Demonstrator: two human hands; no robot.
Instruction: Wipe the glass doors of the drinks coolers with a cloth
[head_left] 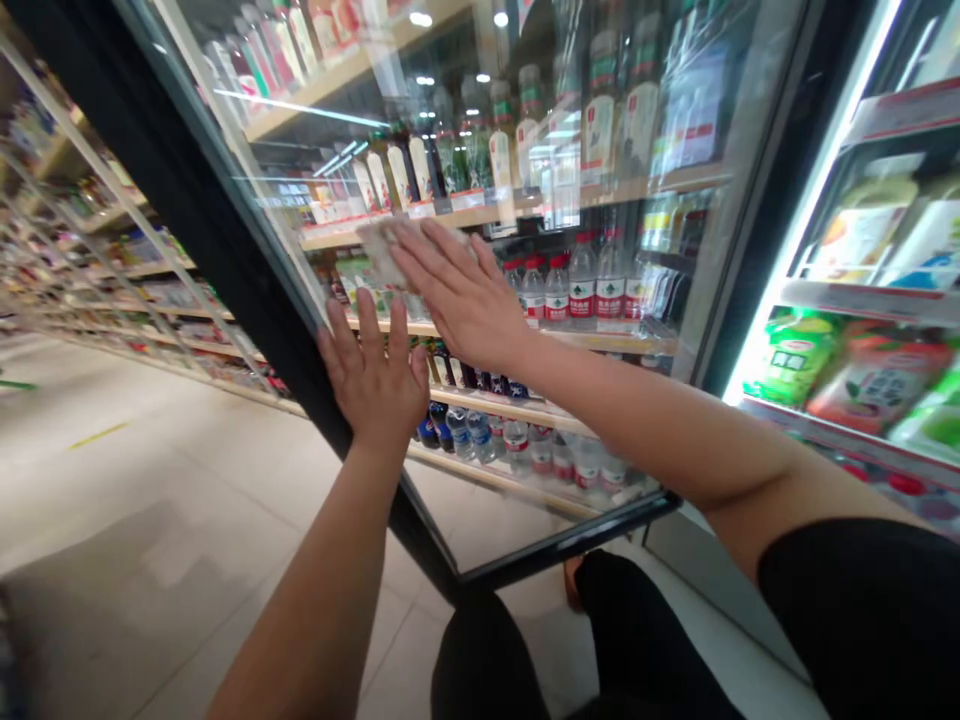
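Note:
An open glass fridge door [600,420] with a black frame [247,270] swings out in front of me. My left hand [375,375] lies flat against the glass by the frame's edge, fingers stretched upward. My right hand [454,290] presses flat on a pale cloth [379,250] held against the pane, fingers spread and pointing left. Through the glass I see shelves of drink bottles [570,285].
The lit fridge interior [862,330] with green and red drink packs stands at the right. Store shelving [112,270] runs along the left beyond a tiled floor [150,500]. My dark-clothed knees [570,650] sit below the door's lower corner.

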